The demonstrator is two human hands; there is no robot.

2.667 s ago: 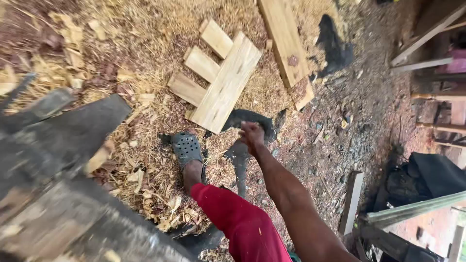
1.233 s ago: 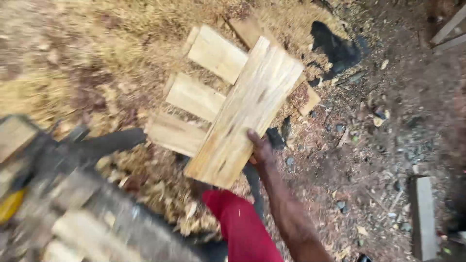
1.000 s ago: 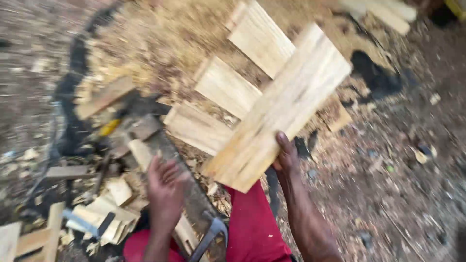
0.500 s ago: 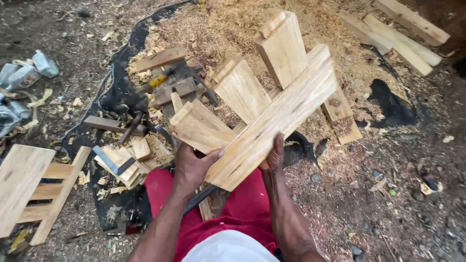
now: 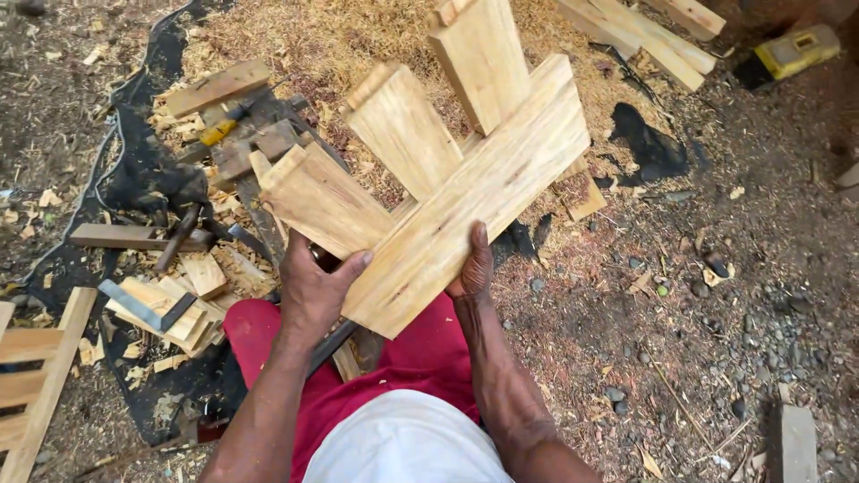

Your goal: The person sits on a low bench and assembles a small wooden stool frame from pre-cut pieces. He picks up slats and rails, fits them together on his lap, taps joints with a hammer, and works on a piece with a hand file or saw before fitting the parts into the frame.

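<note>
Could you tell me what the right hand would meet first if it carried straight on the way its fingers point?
The right hand points up along the long board of the wooden frame it grips, so it would slide along that board towards the far crosspiece. Depth is hard to judge.

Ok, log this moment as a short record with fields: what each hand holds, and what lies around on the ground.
held piece: pale wooden frame, one long plank crossed by three short slats, tilted up off the ground
left hand: grips the lowest slat's edge
right hand: grips the long plank's right edge near its lower end
left of lap: heap of pale wood offcuts on black sheet
far left: second slatted wooden frame
top right: yellow power tool
ground: sawdust, gravel
</note>
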